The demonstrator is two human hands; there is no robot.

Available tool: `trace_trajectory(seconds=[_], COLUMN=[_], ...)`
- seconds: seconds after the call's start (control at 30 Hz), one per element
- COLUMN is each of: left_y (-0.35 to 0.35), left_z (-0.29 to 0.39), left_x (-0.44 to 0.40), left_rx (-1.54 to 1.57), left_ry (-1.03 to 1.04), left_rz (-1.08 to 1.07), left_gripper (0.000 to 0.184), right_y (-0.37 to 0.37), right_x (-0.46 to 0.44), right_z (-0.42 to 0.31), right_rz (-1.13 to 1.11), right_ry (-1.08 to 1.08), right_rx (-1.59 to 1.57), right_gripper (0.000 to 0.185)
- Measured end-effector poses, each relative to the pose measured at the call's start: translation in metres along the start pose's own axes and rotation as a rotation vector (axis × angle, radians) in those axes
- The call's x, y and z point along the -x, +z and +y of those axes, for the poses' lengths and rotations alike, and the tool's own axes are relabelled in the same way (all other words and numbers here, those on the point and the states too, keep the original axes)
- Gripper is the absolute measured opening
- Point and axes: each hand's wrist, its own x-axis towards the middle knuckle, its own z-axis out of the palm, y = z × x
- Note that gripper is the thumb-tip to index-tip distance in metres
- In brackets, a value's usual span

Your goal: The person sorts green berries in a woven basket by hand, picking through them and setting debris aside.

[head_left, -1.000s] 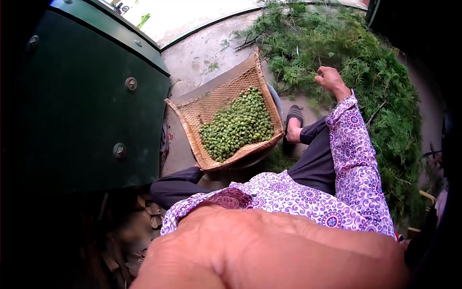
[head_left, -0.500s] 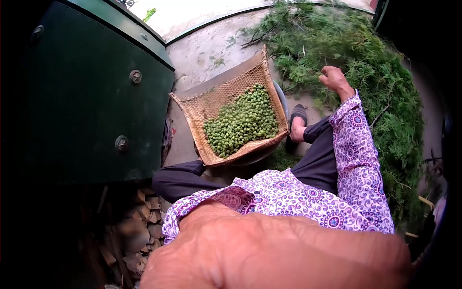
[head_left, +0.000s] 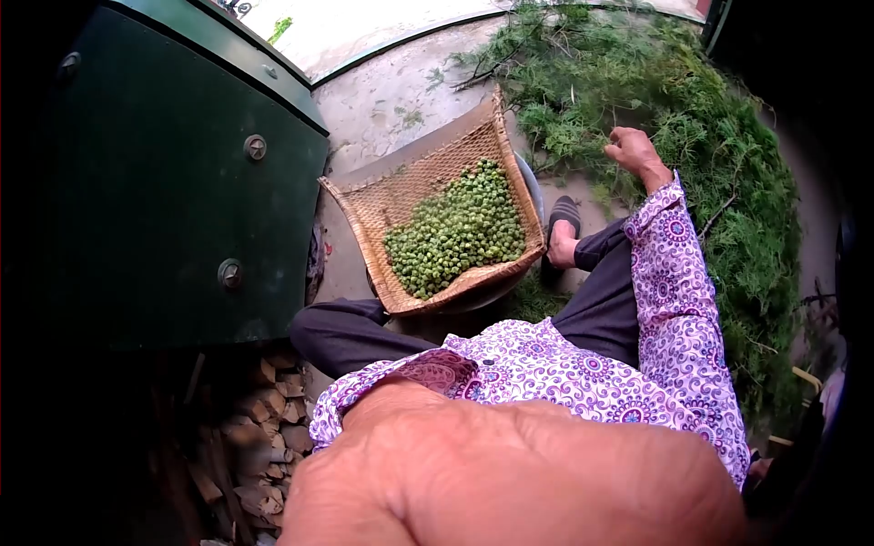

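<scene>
- The fingers of the right hand (head_left: 640,155) curl inward beside cut greenery (head_left: 669,100); whether they grip a sprig, I can't tell. The left hand (head_left: 528,473) looms at the lens, fingers unseen.
- Seems a pause in handling; shifting the woven basket (head_left: 396,194) would call for a level hold, keeping the green cones (head_left: 455,227) in.
- It rests over a basin (head_left: 533,185) before the person, open lip facing away and leftward, long axis roughly crosswise.

Woven basket (head_left: 364,259) atop a basin (head_left: 531,187), fruits (head_left: 455,227) inside; to its left, a studded panel (head_left: 182,182); to its right, cut branches (head_left: 674,118) on the floor (head_left: 373,118); firewood (head_left: 269,428), lower left.
</scene>
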Motion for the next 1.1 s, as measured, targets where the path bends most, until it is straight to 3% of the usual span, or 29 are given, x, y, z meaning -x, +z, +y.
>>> trace_trajectory(seconds=[0.13, 0.27, 0.43, 0.57, 0.67, 0.8, 0.93, 1.1], left_y=[-0.028, -0.07, -0.107, -0.117, -0.129, -0.166, -0.222, -0.274], left_z=[0.019, 0.04, 0.065, 0.078, 0.084, 0.102, 0.131, 0.166], left_x=[0.029, 0.084, 0.135, 0.147, 0.149, 0.145, 0.144, 0.158], left_rx=[-0.206, -0.418, -0.413, -0.417, -0.417, -0.357, -0.271, 0.081], left_ry=[-0.013, -0.041, 0.011, 0.06, 0.11, 0.167, 0.24, 0.431], left_rz=[0.156, 0.413, 0.688, 0.772, 0.851, 0.982, 1.026, 1.056], left_gripper=[0.054, 0.071, 0.071, 0.069, 0.067, 0.067, 0.067, 0.066], right_y=[0.003, -0.003, -0.017, -0.02, -0.014, 0.001, 0.026, 0.093], right_x=[0.0, 0.002, 0.006, -0.003, -0.012, -0.031, -0.051, -0.071], right_z=[0.005, 0.001, -0.011, -0.023, -0.036, -0.06, -0.11, -0.165], right_rz=[0.055, -0.02, -0.06, -0.1, -0.067, -0.062, -0.216, -0.344], right_ry=[-0.036, 0.035, 0.049, 0.079, -0.013, -0.15, -0.161, -0.2], right_rx=[-0.007, -0.032, -0.011, -0.008, -0.002, 0.065, 0.145, -0.126], right_gripper=[0.032, 0.034, 0.03, 0.029, 0.028, 0.026, 0.027, 0.034])
